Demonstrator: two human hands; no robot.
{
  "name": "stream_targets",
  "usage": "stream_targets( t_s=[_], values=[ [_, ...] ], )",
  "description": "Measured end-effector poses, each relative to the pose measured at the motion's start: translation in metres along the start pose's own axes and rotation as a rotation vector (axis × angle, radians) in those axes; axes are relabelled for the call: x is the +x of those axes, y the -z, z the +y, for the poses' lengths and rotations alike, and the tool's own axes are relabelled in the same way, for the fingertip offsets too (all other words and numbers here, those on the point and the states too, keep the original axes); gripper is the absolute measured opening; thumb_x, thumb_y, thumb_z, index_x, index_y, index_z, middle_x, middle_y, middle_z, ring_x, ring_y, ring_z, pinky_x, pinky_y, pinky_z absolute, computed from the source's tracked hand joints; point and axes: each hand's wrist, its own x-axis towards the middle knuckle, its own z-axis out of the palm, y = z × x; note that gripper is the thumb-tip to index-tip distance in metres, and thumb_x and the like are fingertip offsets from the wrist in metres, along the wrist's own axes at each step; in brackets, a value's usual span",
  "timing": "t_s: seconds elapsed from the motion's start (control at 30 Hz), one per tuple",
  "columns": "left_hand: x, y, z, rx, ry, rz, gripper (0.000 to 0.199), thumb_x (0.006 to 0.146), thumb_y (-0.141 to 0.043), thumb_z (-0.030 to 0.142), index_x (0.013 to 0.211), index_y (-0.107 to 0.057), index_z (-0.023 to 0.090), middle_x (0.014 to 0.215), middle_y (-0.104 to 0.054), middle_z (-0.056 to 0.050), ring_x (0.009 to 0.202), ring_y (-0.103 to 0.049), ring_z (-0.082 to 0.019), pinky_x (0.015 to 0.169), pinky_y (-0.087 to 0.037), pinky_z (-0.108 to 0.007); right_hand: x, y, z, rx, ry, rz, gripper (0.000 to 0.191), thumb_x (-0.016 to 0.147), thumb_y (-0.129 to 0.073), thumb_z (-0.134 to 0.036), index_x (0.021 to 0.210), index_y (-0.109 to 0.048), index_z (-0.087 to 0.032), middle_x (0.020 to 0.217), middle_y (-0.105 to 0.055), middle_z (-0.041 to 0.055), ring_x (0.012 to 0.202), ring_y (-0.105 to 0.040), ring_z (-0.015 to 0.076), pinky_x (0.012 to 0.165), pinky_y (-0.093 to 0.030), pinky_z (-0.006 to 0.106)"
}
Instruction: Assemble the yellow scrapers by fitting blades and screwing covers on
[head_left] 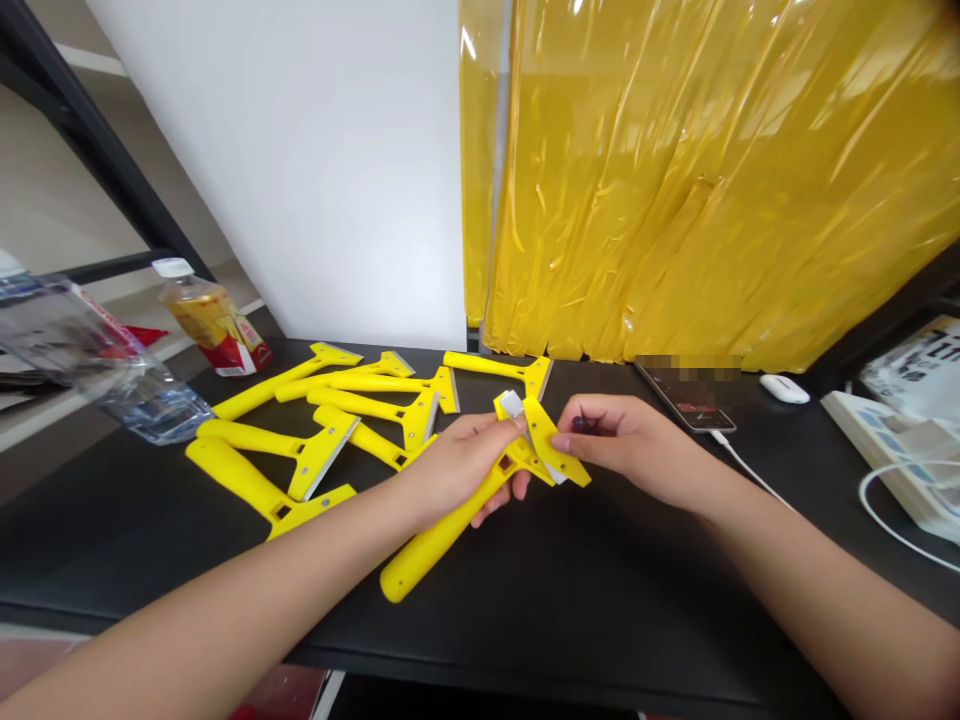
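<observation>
My left hand [461,465] is wrapped round the head end of a yellow scraper [442,540], whose long handle points down toward the table's front edge. A metal blade [511,404] shows at the scraper's head. My right hand [611,435] pinches a yellow cover plate [551,445], tilted against the head, with a small dark thing by its curled fingers. Several other yellow scrapers [247,437] lie on the black table [600,590], left of and behind my hands.
On the left stand a drink bottle [214,320] and a large clear bottle [127,360]. At the right are a phone [686,395] with a white cable, a white earphone case [784,389] and a power strip [892,460]. Yellow film [675,180] and a white panel [322,170] stand behind.
</observation>
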Motion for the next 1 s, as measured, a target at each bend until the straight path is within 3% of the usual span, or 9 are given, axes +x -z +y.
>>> stream_targets(
  t_s=[0.17,0.27,0.37,0.47,0.63,0.83,1.0],
  values=[
    [-0.001,0.000,0.000,-0.003,-0.009,-0.014,0.046,0.104,-0.042,0.046,0.073,-0.061,0.017,0.052,-0.058,0.000,0.036,-0.048,-0.011,0.032,-0.040,-0.019,0.002,-0.006,0.007,-0.014,0.008,0.028,0.031,0.086,-0.079,-0.046,0.083,-0.064,-0.019,0.076,-0.060,-0.0026,0.070,-0.050,0.0130,0.064,-0.040,0.027],
    [-0.001,0.000,-0.004,0.016,-0.011,-0.034,0.052,0.104,-0.040,0.053,0.073,-0.060,0.017,0.057,-0.060,-0.001,0.038,-0.049,-0.010,0.033,-0.040,-0.019,0.003,-0.010,0.011,-0.019,0.026,0.007,0.031,0.086,-0.079,-0.046,0.084,-0.062,-0.020,0.074,-0.056,-0.0038,0.069,-0.048,0.0128,0.063,-0.039,0.027],
    [0.000,-0.001,-0.009,0.061,-0.019,-0.038,0.047,0.098,-0.055,0.061,0.081,-0.061,0.017,0.066,-0.065,-0.001,0.042,-0.051,-0.010,0.033,-0.040,-0.019,0.004,-0.013,0.015,-0.017,0.039,-0.011,0.031,0.088,-0.077,-0.046,0.085,-0.061,-0.020,0.075,-0.056,-0.0037,0.069,-0.048,0.0129,0.063,-0.039,0.027],
    [0.001,-0.001,-0.012,0.081,-0.019,-0.035,0.040,0.094,-0.064,0.057,0.089,-0.061,0.018,0.068,-0.066,0.000,0.043,-0.051,-0.010,0.033,-0.040,-0.019,0.005,-0.015,0.016,-0.030,0.036,-0.004,0.032,0.088,-0.078,-0.046,0.083,-0.061,-0.020,0.074,-0.055,-0.0040,0.070,-0.047,0.0126,0.063,-0.038,0.027],
    [-0.001,-0.002,-0.009,0.029,0.004,-0.020,0.037,0.096,-0.062,0.055,0.089,-0.058,0.018,0.066,-0.065,0.000,0.042,-0.052,-0.010,0.033,-0.038,-0.019,0.006,-0.016,0.014,0.028,-0.006,-0.001,0.035,0.085,-0.080,-0.048,0.081,-0.060,-0.019,0.072,-0.055,-0.0043,0.069,-0.047,0.0119,0.063,-0.037,0.026],
    [-0.001,-0.003,-0.004,-0.022,0.029,-0.024,0.036,0.100,-0.052,0.049,0.082,-0.058,0.018,0.061,-0.062,0.001,0.039,-0.050,-0.009,0.034,-0.039,-0.020,0.005,-0.010,0.011,0.166,-0.067,-0.101,0.031,0.086,-0.080,-0.046,0.085,-0.064,-0.019,0.071,-0.057,-0.0050,0.063,-0.043,0.0093,0.059,-0.031,0.025],
    [0.001,-0.001,-0.011,-0.003,-0.021,-0.039,0.029,0.098,-0.060,0.046,0.088,-0.058,0.018,0.068,-0.063,0.001,0.043,-0.050,-0.008,0.034,-0.039,-0.018,0.003,-0.008,0.009,0.137,-0.071,-0.070,0.032,0.084,-0.082,-0.045,0.083,-0.064,-0.019,0.070,-0.054,-0.0053,0.063,-0.040,0.0092,0.057,-0.028,0.026]
  ],
)
